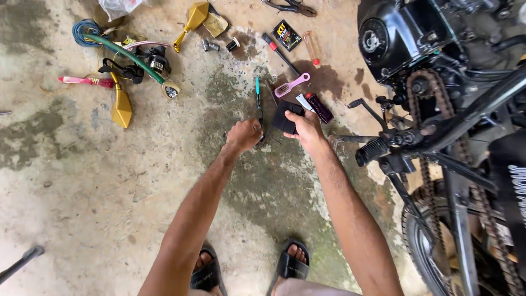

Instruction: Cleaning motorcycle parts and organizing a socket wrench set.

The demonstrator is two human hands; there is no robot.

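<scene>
Head view: right hand [304, 130] half-hides black cloth [284, 116]

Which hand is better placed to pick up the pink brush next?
Right, probably. The right hand lies just below the pink brush, though it grips a black cloth; the left hand sits farther left, closed on a thin tool.

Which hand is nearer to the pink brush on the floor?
Right. The right hand grips a black pouch just below the pink brush; the left hand is lower and further left.
</scene>
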